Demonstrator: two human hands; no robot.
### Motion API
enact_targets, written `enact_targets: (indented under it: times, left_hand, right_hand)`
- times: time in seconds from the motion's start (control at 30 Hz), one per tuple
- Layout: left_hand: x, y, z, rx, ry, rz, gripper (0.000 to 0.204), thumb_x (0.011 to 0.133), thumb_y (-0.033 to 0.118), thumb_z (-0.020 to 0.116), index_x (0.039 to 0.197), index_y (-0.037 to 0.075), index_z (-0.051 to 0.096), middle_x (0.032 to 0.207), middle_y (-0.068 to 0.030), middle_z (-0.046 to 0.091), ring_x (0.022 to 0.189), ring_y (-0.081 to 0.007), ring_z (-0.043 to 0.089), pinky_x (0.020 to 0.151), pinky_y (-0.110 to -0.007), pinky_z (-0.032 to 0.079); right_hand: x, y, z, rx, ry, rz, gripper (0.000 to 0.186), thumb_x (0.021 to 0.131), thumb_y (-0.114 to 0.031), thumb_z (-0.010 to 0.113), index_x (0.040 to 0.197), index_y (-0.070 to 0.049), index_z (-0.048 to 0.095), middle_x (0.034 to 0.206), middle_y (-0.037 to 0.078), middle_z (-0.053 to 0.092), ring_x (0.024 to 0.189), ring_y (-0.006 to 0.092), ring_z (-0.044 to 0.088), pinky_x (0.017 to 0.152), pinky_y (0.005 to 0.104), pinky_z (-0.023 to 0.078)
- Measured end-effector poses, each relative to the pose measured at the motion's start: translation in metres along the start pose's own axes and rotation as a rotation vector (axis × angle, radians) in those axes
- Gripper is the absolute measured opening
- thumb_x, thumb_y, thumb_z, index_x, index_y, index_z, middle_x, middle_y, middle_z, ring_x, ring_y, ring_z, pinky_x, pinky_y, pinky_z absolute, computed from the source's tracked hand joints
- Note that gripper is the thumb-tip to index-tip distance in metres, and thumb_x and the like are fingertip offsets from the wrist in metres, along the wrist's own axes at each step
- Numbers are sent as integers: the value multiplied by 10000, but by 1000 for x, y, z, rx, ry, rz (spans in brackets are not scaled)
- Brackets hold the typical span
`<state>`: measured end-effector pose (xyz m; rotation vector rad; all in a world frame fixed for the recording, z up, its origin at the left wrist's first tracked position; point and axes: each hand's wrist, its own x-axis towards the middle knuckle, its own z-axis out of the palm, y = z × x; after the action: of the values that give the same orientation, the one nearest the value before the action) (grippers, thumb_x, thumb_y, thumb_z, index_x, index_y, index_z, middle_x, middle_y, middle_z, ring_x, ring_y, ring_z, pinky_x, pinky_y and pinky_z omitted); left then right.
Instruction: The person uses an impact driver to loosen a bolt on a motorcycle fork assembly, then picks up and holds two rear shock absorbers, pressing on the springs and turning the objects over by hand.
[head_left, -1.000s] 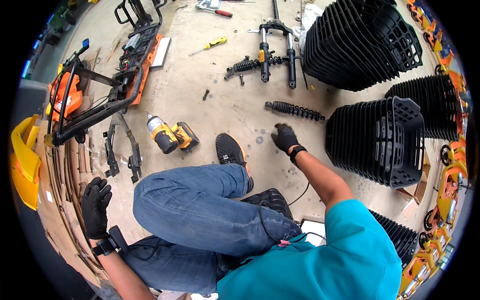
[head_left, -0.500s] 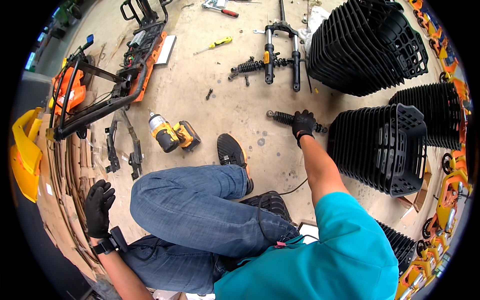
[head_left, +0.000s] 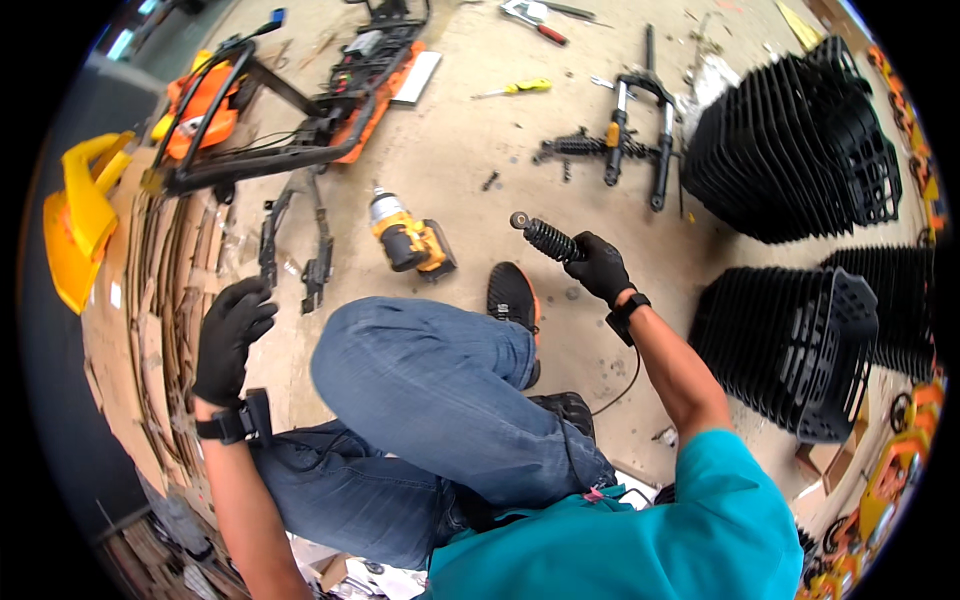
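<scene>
A black coil-spring shock absorber (head_left: 551, 240) is gripped in my gloved right hand (head_left: 601, 270), held up over the floor with its eyelet end pointing away to the left. The fingers wrap round its far half and hide that part. My gloved left hand (head_left: 235, 340) hangs beside my raised knee, fingers loosely bent and apart, holding nothing. Beyond the knee a yellow and black cordless impact driver (head_left: 412, 238) lies on the floor. Farther back, a front fork (head_left: 640, 135) rests near a second shock absorber (head_left: 578, 146).
Stacks of black plastic baskets (head_left: 785, 340) stand at the right. An orange and black vehicle frame (head_left: 300, 160) lies at the far left, beside flattened cardboard (head_left: 160, 330) and a yellow body panel (head_left: 85, 220). A yellow screwdriver (head_left: 515, 88) and black metal brackets (head_left: 318, 260) lie on the floor.
My right hand has lifted the shock absorber off the floor and drawn it nearer. My left hand has risen slightly. The whole view has shifted.
</scene>
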<state>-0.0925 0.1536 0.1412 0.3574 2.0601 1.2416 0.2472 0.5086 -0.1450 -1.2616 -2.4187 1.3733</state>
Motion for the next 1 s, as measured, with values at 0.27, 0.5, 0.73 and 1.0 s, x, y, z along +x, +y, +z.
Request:
enact_targets:
  times: [0.27, 0.5, 0.73, 1.0]
  left_hand:
    - [-16, 25, 34, 116, -293, 320, 502, 901, 102, 662, 1354, -25, 488, 1256, -123, 596, 1110, -191, 604, 977, -344, 476]
    - [-40, 31, 26, -289, -328, 487, 648, 931, 159, 618, 1481, 13, 307, 1404, -118, 470, 1217, -179, 527, 1007, -316, 441]
    - [-33, 24, -12, -944, 40, 777, 333, 1019, 338, 545, 1165, 43, 593, 1017, -11, 602, 958, -121, 570, 906, -306, 477]
    - [-51, -16, -82, -1049, 269, 605, 288, 992, 290, 592, 1113, 29, 605, 989, -76, 641, 907, -163, 608, 830, -316, 499]
  right_hand:
    - [2, -248, -35, -81, 167, -897, 343, 701, -93, 724, 1031, -74, 631, 874, 118, 633, 841, 314, 587, 758, 411, 468]
    - [-34, -445, -38, -62, -77, -1232, 325, 689, -30, 702, 996, -41, 597, 820, 133, 634, 752, 322, 616, 669, 381, 490]
    - [-66, -510, 35, 5, -482, -1095, 460, 749, -103, 755, 1151, -33, 543, 900, 114, 639, 815, 203, 634, 711, 330, 504]
    - [-51, -434, 92, 91, -579, -838, 703, 809, -212, 813, 1387, -79, 434, 1204, 119, 606, 1130, 211, 592, 909, 361, 504]
